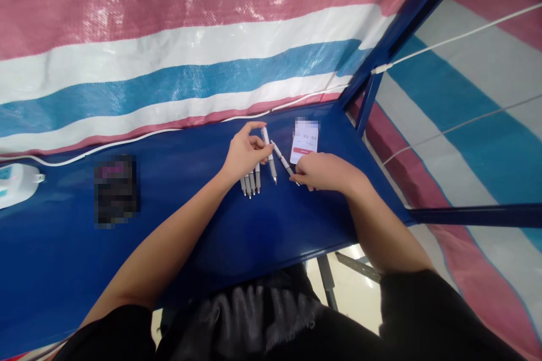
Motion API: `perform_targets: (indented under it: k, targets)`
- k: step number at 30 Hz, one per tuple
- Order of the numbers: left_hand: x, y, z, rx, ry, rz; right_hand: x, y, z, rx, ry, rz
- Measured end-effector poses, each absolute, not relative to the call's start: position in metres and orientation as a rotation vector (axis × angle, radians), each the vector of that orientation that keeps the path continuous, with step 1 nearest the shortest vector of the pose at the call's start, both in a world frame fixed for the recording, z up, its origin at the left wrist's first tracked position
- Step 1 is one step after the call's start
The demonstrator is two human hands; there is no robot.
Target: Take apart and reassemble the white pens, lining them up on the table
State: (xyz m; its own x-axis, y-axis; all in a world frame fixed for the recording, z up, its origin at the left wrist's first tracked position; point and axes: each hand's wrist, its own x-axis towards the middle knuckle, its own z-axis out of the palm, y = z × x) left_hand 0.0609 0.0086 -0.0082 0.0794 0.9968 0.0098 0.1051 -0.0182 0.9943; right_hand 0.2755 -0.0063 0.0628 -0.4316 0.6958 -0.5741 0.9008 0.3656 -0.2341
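Note:
My left hand (248, 152) is closed around a white and grey pen (272, 168), its index finger at the top end and its thumb against the barrel. Under that hand several similar pens (250, 183) lie side by side, tips toward me, their upper parts hidden by my fingers. A second white pen (282, 157) slants to the right of the held one. Its tip end is between the fingers of my right hand (315, 172), which is closed, with the fingertips partly hidden. Just beyond that hand lies a phone (305, 144) with numbers on its lit screen.
The blue table (203, 225) runs up to a striped plastic sheet (169, 84). A white cable (169, 131) follows its back edge. A dark blurred item (116, 189) and a white device (19, 185) lie on the left. Blue frame bars (368, 90) stand on the right.

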Motion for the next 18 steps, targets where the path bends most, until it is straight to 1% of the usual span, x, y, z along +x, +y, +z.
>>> perform_targets:
  k: [3,9,15,18]
  targets:
    - [0.062,0.008,-0.009,1.398,1.259,1.121,0.272,-0.006,0.057,1.417,2.261,-0.811]
    - [0.062,0.008,-0.006,1.51,1.33,1.017,0.269,-0.003,0.046,1.457,2.268,-0.991]
    - [0.06,0.009,0.0,1.447,1.382,0.9,0.266,-0.002,0.04,1.489,2.264,-1.132]
    - [0.06,0.007,0.003,1.451,1.399,0.874,0.264,-0.002,0.039,1.52,2.29,-1.129]
